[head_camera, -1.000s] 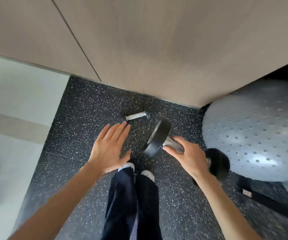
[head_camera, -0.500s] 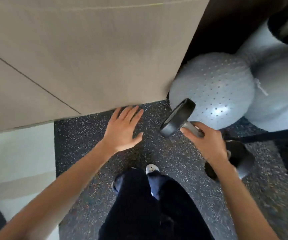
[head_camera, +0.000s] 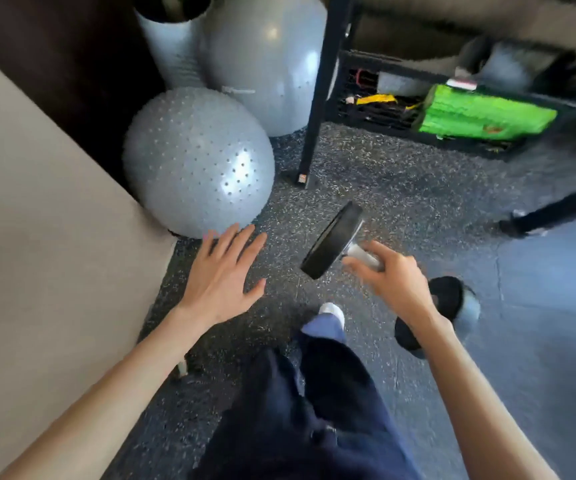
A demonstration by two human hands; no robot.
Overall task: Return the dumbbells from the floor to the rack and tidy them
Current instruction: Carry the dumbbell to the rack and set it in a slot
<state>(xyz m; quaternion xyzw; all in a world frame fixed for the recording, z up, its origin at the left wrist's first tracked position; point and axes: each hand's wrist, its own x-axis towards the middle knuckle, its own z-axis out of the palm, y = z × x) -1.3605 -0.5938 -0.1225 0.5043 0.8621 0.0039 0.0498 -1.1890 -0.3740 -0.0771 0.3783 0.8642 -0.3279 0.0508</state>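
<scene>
While the right hand (head_camera: 394, 282) clenches its fingers round the bright metal handle, the dumbbell (head_camera: 333, 239) hangs in the air above the speckled floor (head_camera: 401, 188), right of centre. It tilts so that its far black head points up and left, and its near head sits low behind the wrist. The left hand (head_camera: 220, 282) holds nothing, palm down with fingers straight and spread, near the studded grey ball (head_camera: 196, 161) at far left but apparently apart from it. The weight looks rigid and dense for its size, probably heavy enough to drag on one wrist, and the smooth handle could slip in the grip. A bare stretch of handle shows between the fingers and the far head (so the grip seems off-centre); a hold at mid-handle would balance it better, with the free palm under a head for support. A black frame (head_camera: 317, 88) stands far right; I cannot tell whether it is the rack.
</scene>
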